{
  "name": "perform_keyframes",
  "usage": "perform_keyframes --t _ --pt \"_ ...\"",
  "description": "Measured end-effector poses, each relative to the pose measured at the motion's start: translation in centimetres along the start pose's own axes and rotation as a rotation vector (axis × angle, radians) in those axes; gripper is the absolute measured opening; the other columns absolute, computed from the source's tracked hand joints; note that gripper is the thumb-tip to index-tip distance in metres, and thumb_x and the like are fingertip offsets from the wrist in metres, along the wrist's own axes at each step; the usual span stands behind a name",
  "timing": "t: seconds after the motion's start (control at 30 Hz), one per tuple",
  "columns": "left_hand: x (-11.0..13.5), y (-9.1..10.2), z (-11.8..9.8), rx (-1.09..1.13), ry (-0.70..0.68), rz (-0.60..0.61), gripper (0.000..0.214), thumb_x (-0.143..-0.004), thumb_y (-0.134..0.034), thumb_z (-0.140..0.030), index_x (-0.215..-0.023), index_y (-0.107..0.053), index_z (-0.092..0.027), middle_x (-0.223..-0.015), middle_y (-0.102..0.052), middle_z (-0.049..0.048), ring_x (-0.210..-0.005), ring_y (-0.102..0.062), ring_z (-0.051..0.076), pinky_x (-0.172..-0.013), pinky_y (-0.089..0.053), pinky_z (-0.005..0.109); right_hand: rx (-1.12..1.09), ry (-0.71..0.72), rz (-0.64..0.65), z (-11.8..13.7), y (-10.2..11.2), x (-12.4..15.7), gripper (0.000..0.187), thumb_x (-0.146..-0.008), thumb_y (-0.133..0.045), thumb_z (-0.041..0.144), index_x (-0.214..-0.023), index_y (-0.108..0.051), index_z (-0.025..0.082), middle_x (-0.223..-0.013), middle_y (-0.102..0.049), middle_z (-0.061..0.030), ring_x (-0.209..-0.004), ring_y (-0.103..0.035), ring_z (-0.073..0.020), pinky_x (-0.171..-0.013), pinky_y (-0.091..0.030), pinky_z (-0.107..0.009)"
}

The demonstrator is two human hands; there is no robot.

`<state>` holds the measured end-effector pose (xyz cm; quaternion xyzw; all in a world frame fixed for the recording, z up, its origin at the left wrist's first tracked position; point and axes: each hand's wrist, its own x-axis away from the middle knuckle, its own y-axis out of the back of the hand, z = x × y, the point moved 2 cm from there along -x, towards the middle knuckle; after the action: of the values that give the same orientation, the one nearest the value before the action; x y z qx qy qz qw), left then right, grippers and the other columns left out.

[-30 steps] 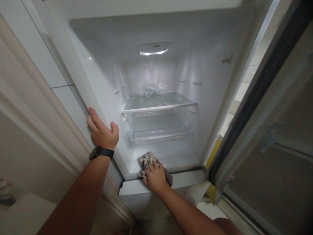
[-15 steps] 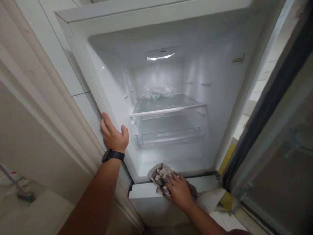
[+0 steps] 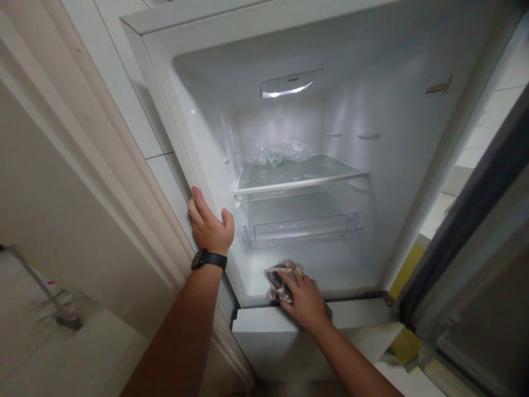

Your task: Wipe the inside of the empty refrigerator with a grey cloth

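An open fridge [image 3: 198, 165] fills the view, lit from inside. My left hand [image 3: 210, 225], with a black watch on the wrist, grips the fridge's left front edge, thumb inside and fingers wrapped round the outside. My right hand [image 3: 303, 300] presses a crumpled grey-and-white cloth [image 3: 279, 275] onto the fridge floor at its front lip, fingers curled over the cloth. Just behind the cloth sits a clear plastic drawer [image 3: 301, 229] under a glass shelf [image 3: 297, 173]. A crumpled clear plastic bag [image 3: 281, 153] lies at the back of that shelf.
The fridge door [image 3: 475, 231] stands open at the right, its dark seal facing me. A closed white lower compartment front [image 3: 281, 331] sits below the cloth. A wooden frame [image 3: 103, 176] and tiled wall flank the left. Yellow paper [image 3: 407, 344] lies on the floor at the lower right.
My right hand has slid the cloth back in over the lip onto the fridge floor after dragging it out to the edge. The view has shifted left; my left hand keeps its grip.
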<state>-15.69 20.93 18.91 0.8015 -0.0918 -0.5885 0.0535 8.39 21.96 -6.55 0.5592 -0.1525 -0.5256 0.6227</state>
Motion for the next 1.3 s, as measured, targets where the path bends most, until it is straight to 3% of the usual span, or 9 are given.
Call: perform_keyframes --t 0.1,0.17,0.4,0.63,0.77,0.9,1.03,1.13,1.3 --pt "0.0 0.0 -0.1 -0.012 0.001 -0.008 0.092 -0.085 -0.060 -0.024 -0.165 -0.018 -0.009 -0.154 -0.044 0.0237 -0.146 -0.045 0.035 -0.120 -0.045 0.046 0.016 -0.030 0.091 3.4 -0.7 -3.1 0.072 -0.080 -0.074 0.053 -0.149 -0.052 0.043 -0.171 -0.031 -0.0075 -0.138 -0.046 -0.0404 -0.109 -0.037 -0.053" --pt "0.0 0.0 -0.1 -0.020 0.011 -0.003 0.091 -0.086 -0.060 -0.025 -0.165 -0.018 -0.008 -0.153 -0.045 0.0241 -0.145 -0.046 0.035 -0.118 -0.047 0.046 0.030 -0.058 0.163 4.4 -1.0 -4.7 0.068 -0.079 -0.074 0.056 -0.144 -0.057 0.041 -0.171 -0.030 -0.0108 -0.140 -0.044 -0.0436 -0.109 -0.035 -0.057" --pt "0.0 0.0 0.0 -0.017 0.015 0.009 0.092 -0.085 -0.060 -0.025 -0.165 -0.018 -0.008 -0.155 -0.043 0.0249 -0.146 -0.046 0.036 -0.118 -0.047 0.048 0.090 -0.049 0.286 4.5 -0.4 -6.3 0.052 -0.082 -0.067 0.054 -0.129 -0.066 0.032 -0.138 -0.066 -0.0166 -0.132 -0.053 -0.0432 -0.101 -0.039 -0.062" --pt "0.0 0.0 -0.1 -0.026 0.014 -0.011 0.091 -0.085 -0.060 -0.026 -0.165 -0.019 -0.007 -0.153 -0.045 0.0252 -0.144 -0.047 0.037 -0.118 -0.047 0.050 0.079 -0.020 0.283 3.2 2.2 -2.5 0.049 -0.081 -0.067 0.053 -0.124 -0.068 0.030 -0.124 -0.073 -0.0156 -0.119 -0.063 -0.0378 -0.099 -0.044 -0.057" --pt "0.0 0.1 -0.2 -0.034 0.022 -0.003 0.093 -0.084 -0.062 -0.027 -0.165 -0.019 -0.007 -0.153 -0.045 0.0260 -0.144 -0.047 0.038 -0.118 -0.047 0.051 -0.057 -0.108 0.225 1.7 3.7 0.7 0.040 -0.078 -0.069 0.046 -0.115 -0.073 0.031 -0.116 -0.076 -0.0111 -0.111 -0.068 -0.0335 -0.092 -0.049 -0.046" --pt "0.0 0.1 -0.3 -0.037 0.055 0.016 0.095 -0.083 -0.062 -0.027 -0.165 -0.019 -0.007 -0.154 -0.043 0.0268 -0.146 -0.045 0.039 -0.118 -0.047 0.052 -0.572 -0.337 0.152 -1.1 4.4 2.5 0.035 -0.080 -0.067 0.044 -0.110 -0.075 0.028 -0.105 -0.080 -0.0040 -0.098 -0.073 -0.0261 -0.085 -0.052 -0.035" --pt "0.0 0.2 -0.4 -0.033 0.069 0.018 0.095 -0.083 -0.063 -0.027 -0.165 -0.019 -0.009 -0.154 -0.043 0.0257 -0.145 -0.047 0.039 -0.116 -0.048 0.051 -0.892 -0.511 -0.040 -4.7 5.2 2.2 0.038 -0.082 -0.062 0.052 -0.097 -0.073 0.019 -0.095 -0.080 -0.0065 -0.094 -0.073 -0.0269 -0.086 -0.054 -0.035" --pt "0.0 0.2 -0.4 -0.029 0.070 0.022 0.096 -0.083 -0.063 -0.027 -0.165 -0.017 -0.009 -0.154 -0.043 0.0256 -0.145 -0.046 0.038 -0.116 -0.048 0.051 -0.844 -0.551 -0.135 -7.1 6.4 0.7 0.040 -0.083 -0.060 0.055 -0.101 -0.072 0.020 -0.099 -0.080 -0.0071 -0.097 -0.073 -0.0277 -0.089 -0.055 -0.037" --pt "0.1 0.3 -0.4 -0.025 0.061 0.025 0.097 -0.083 -0.063 -0.026 -0.166 -0.016 -0.010 -0.154 -0.043 0.0251 -0.146 -0.045 0.038 -0.117 -0.048 0.051 -0.398 -0.492 -0.057 -9.4 8.3 -3.4 0.043 -0.091 -0.053 0.052 -0.122 -0.068 0.026 -0.117 -0.076 -0.0082 -0.107 -0.071 -0.0263 -0.094 -0.052 -0.038"
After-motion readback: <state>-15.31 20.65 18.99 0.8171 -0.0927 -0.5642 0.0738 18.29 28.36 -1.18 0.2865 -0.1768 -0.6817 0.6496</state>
